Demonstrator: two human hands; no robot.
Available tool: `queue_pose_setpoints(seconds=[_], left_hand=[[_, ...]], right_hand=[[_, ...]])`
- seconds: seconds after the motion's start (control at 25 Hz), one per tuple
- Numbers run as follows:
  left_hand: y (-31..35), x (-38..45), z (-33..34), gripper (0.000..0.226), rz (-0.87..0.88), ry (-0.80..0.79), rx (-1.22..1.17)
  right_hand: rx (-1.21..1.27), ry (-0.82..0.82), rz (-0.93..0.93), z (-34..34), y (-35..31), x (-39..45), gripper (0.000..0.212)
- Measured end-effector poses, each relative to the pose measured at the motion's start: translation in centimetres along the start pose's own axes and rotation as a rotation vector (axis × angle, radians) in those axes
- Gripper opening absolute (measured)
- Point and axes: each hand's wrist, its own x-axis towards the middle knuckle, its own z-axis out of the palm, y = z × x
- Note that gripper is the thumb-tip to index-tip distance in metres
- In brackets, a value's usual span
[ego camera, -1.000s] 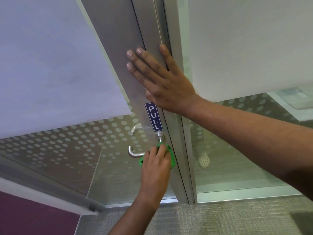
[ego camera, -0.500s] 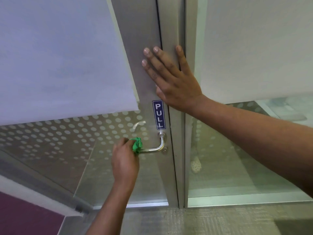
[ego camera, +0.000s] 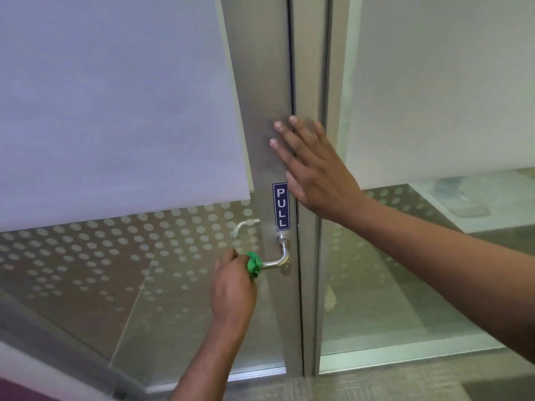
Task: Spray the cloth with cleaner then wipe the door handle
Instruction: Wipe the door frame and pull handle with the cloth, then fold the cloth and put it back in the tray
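Two hands work the door: the left hand [ego camera: 231, 287] grips the green cloth [ego camera: 253, 265] at the free end of the door handle [ego camera: 279, 260] — a second ago it sat by the spindle, so one wiping pass looks done. Right hand [ego camera: 314, 172] lies flat, fingers straight, on the metal frame [ego camera: 260, 111].

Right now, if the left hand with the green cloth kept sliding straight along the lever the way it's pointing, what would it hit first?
The left hand holds the green cloth at the free end of the door handle. Going straight on, it would probably first meet the handle's bend near the door frame, below the PULL sign.
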Motion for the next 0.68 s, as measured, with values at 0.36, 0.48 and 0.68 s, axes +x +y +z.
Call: queue_pose_setpoints(seconds=[0.36, 0.48, 0.68], left_hand=[[7.6, -2.0, -1.7, 0.022, -0.461, -0.474, -1.425], [11.4, -2.9, -1.3, 0.031, -0.503, -0.651, -1.71], [18.9, -5.2, 2.5, 0.035, -0.362, -0.767, -1.575]], right_hand=[[0.852, -0.076, 0.939, -5.4, -7.3, -16.8, 0.03], [1.423, -0.012, 1.629, -7.6, -8.5, -20.1, 0.025], [1.775, 0.091, 1.946, -11.9, -6.5, -23.5, 0.043]])
